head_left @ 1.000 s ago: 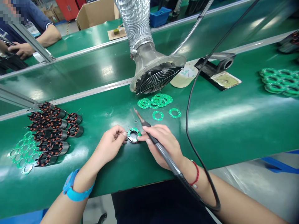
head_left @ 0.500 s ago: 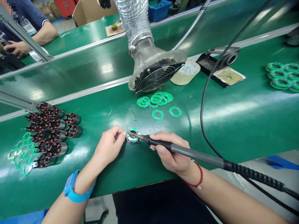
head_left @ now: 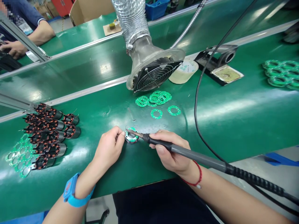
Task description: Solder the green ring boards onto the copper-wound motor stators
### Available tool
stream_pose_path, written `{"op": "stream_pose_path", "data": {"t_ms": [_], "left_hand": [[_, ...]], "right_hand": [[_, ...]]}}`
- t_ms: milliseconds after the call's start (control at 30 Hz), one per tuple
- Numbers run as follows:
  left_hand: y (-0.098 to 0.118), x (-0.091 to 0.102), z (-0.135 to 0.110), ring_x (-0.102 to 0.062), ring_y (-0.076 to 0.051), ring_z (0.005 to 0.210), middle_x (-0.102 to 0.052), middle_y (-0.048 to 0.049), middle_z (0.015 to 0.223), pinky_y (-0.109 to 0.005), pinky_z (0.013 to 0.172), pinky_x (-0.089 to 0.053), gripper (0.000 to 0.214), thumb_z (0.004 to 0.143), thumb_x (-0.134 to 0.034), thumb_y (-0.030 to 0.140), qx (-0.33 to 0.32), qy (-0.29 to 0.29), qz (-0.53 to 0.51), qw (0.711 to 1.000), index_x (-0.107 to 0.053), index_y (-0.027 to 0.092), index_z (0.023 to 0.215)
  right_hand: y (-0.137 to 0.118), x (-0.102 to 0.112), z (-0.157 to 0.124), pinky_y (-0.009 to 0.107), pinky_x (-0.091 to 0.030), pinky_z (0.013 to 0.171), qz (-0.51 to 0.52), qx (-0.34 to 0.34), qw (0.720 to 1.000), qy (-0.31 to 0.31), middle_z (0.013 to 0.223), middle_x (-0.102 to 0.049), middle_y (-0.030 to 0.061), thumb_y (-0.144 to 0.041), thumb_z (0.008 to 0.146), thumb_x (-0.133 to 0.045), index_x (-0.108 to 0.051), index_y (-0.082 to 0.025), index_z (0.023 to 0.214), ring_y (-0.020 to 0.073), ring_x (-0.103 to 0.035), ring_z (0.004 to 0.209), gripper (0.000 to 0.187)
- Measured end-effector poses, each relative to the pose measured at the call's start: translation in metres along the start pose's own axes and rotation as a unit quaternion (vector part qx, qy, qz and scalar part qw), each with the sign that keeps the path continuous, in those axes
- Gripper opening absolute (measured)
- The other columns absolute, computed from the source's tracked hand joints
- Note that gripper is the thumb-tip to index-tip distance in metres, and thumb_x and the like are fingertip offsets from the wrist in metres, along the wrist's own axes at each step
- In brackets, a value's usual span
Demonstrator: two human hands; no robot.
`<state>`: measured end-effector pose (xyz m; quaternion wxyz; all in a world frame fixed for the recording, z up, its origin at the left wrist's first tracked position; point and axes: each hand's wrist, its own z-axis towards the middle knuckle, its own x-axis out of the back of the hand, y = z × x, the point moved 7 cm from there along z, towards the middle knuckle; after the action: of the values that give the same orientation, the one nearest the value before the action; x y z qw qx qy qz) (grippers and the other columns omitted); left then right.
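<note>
A ring-shaped green circuit board (head_left: 135, 139) lies on top of a motor stator (head_left: 132, 142) on the bench, with thin wire ends sticking up by it. My right hand (head_left: 171, 151) grips a soldering iron (head_left: 201, 158) like a pen. The iron's tip reaches across the board's opening to its left rim. My left hand (head_left: 110, 143) is closed in a pinch at that same rim, close to the tip. What sits between its fingertips is hidden or too small to make out.
Wound stators (head_left: 72, 131) and ring boards (head_left: 23, 152) stand at the left. Loose boards (head_left: 156, 114) lie beyond the work, under a fume hood (head_left: 154, 77). A tape roll (head_left: 182, 74), iron stand (head_left: 220, 70) and hanging cable (head_left: 198, 96) are rightward. A co-worker's hand (head_left: 15, 49) is across.
The iron's tip has shifted slightly up and left on the board's rim. The whole view has moved a little; both hands keep their holds.
</note>
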<state>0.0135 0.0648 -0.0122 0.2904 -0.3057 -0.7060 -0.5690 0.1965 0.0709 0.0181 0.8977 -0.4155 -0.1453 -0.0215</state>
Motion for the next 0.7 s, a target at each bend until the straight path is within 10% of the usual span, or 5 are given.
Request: {"op": "stream_pose_path", "data": {"t_ms": [167,433,700], "left_hand": [[0.004,-0.001,0.000,-0.042,-0.011,0.054,-0.046,0.0044,0.057,-0.025,0.057,-0.029,0.024,0.088,-0.042,0.027,-0.008,0.013,0.007,1.000,-0.041,0.020,0.065],[-0.012,-0.006,0.004,-0.053,-0.014,0.073,-0.057,-0.0003,0.080,-0.027,0.069,-0.043,0.008,0.086,-0.043,0.026,0.022,-0.016,-0.164,0.986,-0.048,0.020,0.087],[0.006,-0.026,-0.007,-0.045,-0.027,0.118,-0.047,-0.0145,0.124,-0.047,0.102,-0.037,0.054,0.079,-0.059,0.024,-0.111,-0.004,-0.034,0.993,-0.035,0.015,0.127]], "right_hand": [[0.007,-0.005,0.002,0.032,-0.057,0.071,-0.017,-0.032,0.999,0.002,0.093,-0.073,0.0036,-0.017,0.090,-0.051,-0.052,-0.025,0.121,0.0165,-0.070,0.078,0.032],[0.029,-0.040,0.002,0.045,-0.050,0.094,-0.079,-0.117,0.976,-0.164,0.121,-0.063,0.0093,-0.021,0.086,-0.057,-0.039,-0.024,0.132,0.0250,-0.060,0.111,0.050],[0.028,-0.041,-0.003,0.043,-0.050,0.085,-0.138,-0.112,0.975,-0.134,0.108,-0.066,0.0071,-0.025,0.089,-0.054,-0.040,-0.026,0.130,0.0244,-0.062,0.101,0.044]]}}
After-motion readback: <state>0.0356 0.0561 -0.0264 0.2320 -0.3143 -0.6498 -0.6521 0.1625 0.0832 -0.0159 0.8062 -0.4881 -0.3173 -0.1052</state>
